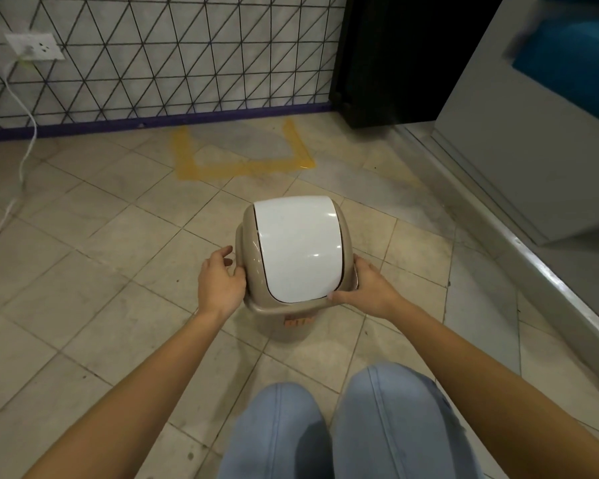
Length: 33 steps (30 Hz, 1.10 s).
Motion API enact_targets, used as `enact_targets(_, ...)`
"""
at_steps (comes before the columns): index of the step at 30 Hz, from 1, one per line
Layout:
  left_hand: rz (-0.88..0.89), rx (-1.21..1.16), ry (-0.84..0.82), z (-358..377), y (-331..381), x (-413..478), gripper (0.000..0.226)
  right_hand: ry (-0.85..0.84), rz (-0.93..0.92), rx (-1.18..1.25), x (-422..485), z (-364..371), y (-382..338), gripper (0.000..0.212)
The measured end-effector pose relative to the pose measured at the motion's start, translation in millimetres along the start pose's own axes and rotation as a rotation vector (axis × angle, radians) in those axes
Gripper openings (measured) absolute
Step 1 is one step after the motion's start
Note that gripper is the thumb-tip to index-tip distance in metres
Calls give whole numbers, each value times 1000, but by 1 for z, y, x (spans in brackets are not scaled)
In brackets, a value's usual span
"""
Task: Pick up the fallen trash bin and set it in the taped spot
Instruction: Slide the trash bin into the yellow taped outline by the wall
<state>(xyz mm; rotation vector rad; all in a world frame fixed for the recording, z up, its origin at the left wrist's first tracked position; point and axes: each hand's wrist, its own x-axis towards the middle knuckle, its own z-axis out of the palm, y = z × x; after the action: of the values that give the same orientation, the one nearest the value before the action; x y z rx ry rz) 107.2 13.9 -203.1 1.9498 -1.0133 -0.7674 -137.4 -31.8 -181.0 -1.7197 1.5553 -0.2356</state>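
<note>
A beige trash bin (253, 233) with a white swing lid stands upright on the tiled floor in the middle of the view, seen from above. My left hand (220, 283) presses against the bin's left rim, fingers partly spread. My right hand (367, 288) grips the right rim, thumb at the lid's near edge. The taped spot (242, 167), a yellow U-shaped outline open toward the wall, lies on the floor just beyond the bin. The bin is outside that outline.
A wall with a triangular line pattern and a purple skirting (153, 121) runs behind the tape. A white cable (25, 157) hangs from a socket (35, 46) at left. A dark cabinet (395, 63) and a grey door frame (533, 257) stand at right. My knees (343, 426) are at the bottom.
</note>
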Motion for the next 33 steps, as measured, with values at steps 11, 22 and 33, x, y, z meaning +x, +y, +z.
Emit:
enact_targets(11,339,44,-175,-5,6,-32,109,124,-175,1,-1,9,-6,140)
enact_targets(22,340,110,-215,5,-5,-8,132,130,-201,62,27,9,-16,141)
enact_targets(33,253,-99,-216,22,14,34,131,129,-205,88,75,-8,-26,141)
